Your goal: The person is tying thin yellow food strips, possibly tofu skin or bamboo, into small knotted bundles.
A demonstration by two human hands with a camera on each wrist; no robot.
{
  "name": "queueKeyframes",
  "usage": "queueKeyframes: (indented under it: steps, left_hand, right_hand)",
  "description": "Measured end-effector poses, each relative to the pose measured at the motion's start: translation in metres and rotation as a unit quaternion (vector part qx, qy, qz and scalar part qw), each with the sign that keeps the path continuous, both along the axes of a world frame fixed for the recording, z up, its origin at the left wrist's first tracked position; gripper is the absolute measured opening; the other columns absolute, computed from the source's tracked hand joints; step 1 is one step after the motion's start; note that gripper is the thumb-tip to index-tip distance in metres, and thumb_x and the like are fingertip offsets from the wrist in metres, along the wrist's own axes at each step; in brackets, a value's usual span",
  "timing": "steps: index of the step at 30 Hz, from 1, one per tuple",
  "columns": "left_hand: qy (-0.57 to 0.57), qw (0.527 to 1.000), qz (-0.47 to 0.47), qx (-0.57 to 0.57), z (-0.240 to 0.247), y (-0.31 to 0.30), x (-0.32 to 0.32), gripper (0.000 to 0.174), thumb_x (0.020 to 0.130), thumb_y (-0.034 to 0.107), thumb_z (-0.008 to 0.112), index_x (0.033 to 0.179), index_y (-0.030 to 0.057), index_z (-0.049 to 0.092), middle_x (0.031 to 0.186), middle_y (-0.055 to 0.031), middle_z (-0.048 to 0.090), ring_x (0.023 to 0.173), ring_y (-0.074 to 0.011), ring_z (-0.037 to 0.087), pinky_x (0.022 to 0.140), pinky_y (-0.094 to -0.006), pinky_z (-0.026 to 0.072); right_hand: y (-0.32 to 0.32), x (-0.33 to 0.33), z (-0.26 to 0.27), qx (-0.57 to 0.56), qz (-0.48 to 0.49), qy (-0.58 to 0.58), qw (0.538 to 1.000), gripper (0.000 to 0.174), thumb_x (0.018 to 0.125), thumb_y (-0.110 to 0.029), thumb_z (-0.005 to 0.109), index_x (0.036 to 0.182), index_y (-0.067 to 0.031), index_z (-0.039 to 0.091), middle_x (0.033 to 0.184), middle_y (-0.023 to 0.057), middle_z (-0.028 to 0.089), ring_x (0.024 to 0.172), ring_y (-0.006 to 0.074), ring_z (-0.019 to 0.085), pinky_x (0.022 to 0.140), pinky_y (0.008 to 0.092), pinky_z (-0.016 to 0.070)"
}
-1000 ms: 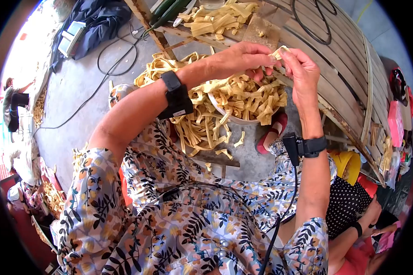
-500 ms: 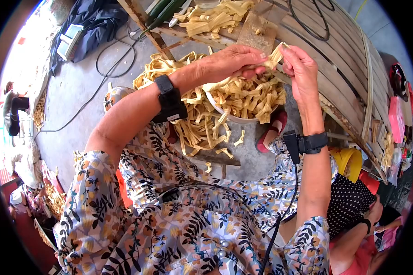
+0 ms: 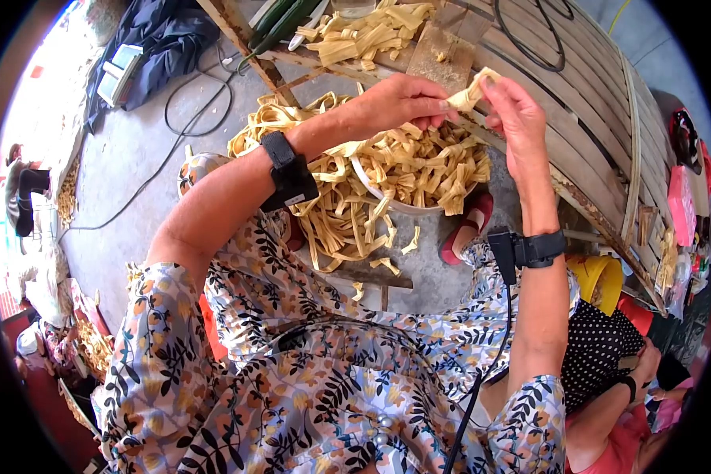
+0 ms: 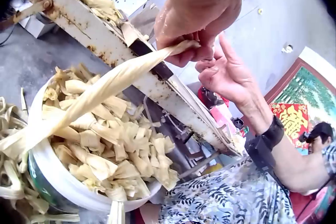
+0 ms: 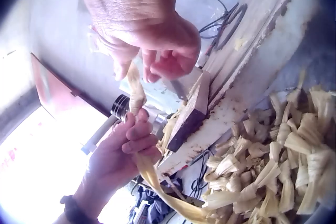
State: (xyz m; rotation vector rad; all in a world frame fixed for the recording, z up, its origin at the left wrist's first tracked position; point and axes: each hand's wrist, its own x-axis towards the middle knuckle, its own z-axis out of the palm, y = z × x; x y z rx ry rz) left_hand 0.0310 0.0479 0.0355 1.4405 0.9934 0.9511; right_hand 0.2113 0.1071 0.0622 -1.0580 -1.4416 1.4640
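A pale yellow, knotted strip (image 3: pixel 465 96) is stretched between both hands above a white tub of similar knotted pieces (image 3: pixel 426 170). The left hand (image 3: pixel 396 104) pinches the strip below its knot; in the left wrist view a long twisted length (image 4: pixel 105 85) trails from that hand past the tub. The right hand (image 3: pixel 517 118) pinches the upper end between thumb and fingers. In the right wrist view the knot (image 5: pixel 137 98) shows just above the left hand's fingertips (image 5: pixel 137 129), below the right hand (image 5: pixel 152 50).
Behind the tub stands a slatted wooden table (image 3: pixel 577 118) with a rusty metal edge, a small board (image 3: pixel 442 59), more strips (image 3: pixel 363 35) and green cucumbers (image 3: pixel 280 22). Long loose strips (image 3: pixel 332 229) hang left of the tub. A yellow bucket (image 3: pixel 600 280) and another person are at the right.
The left hand has drawn back slightly to the left from the right hand. More of the strip shows between them, and its knot looks tighter.
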Motion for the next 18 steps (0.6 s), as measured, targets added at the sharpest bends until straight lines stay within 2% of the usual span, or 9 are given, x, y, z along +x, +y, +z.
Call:
queueKeyframes:
  steps: [3,6,9,12,15,18]
  left_hand:
    - [-0.006,1.0,-0.009,0.014,0.001,0.002,-0.002,0.024,0.09,0.02,0.046,0.091,-0.0005,0.059,0.073,0.0008,0.053,0.068,-0.0054,0.048,0.063,-0.0196,0.0419]
    - [0.0,1.0,-0.003,-0.026,0.007,-0.001,0.001,0.024,0.09,0.019,0.046,0.091,-0.0005,0.059,0.072,0.0011,0.053,0.066,-0.0054,0.047,0.062,-0.0194,0.0414]
    - [0.025,0.999,-0.01,-0.036,0.007,0.0,-0.005,0.024,0.09,0.02,0.045,0.091,0.0004,0.06,0.07,0.0016,0.052,0.064,-0.0056,0.047,0.06,-0.0195,0.0413]
    - [0.047,0.999,-0.009,-0.024,0.002,0.0,-0.008,0.026,0.09,0.021,0.045,0.09,-0.0003,0.06,0.068,0.0017,0.052,0.061,-0.0063,0.047,0.058,-0.0194,0.0412]
    - [0.035,0.999,-0.007,-0.029,0.001,0.002,-0.01,0.026,0.09,0.021,0.046,0.088,-0.0007,0.06,0.067,0.0011,0.053,0.061,-0.0063,0.048,0.058,-0.0193,0.0417]
    - [0.032,0.998,-0.018,-0.051,0.015,0.002,-0.013,0.026,0.09,0.021,0.046,0.087,-0.0009,0.06,0.067,-0.0001,0.054,0.061,-0.0062,0.05,0.057,-0.0195,0.0426]
  right_hand:
    - [-0.006,0.0,0.0,-0.029,0.066,-0.049,0.996,0.018,0.077,-0.018,0.065,0.087,-0.0043,0.062,0.069,-0.0053,0.054,0.055,0.0002,0.042,0.05,0.0142,0.0345]
    - [-0.002,0.002,-0.01,-0.013,0.11,-0.031,0.993,0.021,0.074,-0.018,0.068,0.087,-0.0023,0.063,0.072,-0.0024,0.058,0.059,0.0024,0.048,0.05,0.0162,0.0386]
    - [0.003,0.007,-0.017,0.001,0.115,-0.012,0.993,0.019,0.077,-0.015,0.065,0.091,-0.0038,0.061,0.072,-0.0047,0.055,0.056,0.0005,0.045,0.051,0.014,0.0375]
    - [-0.001,0.003,-0.014,-0.021,0.068,-0.024,0.997,0.019,0.077,-0.013,0.065,0.091,-0.0019,0.061,0.07,-0.0037,0.055,0.055,0.0008,0.044,0.048,0.014,0.0361]
    - [-0.002,0.002,-0.016,-0.029,0.102,-0.003,0.994,0.02,0.076,-0.013,0.065,0.09,0.0007,0.061,0.071,-0.0001,0.058,0.055,0.0025,0.047,0.048,0.016,0.0384]
    - [0.001,-0.002,-0.01,-0.064,0.079,0.03,0.994,0.02,0.076,-0.012,0.065,0.089,0.0013,0.06,0.071,0.0005,0.058,0.054,0.0028,0.047,0.048,0.0151,0.038]
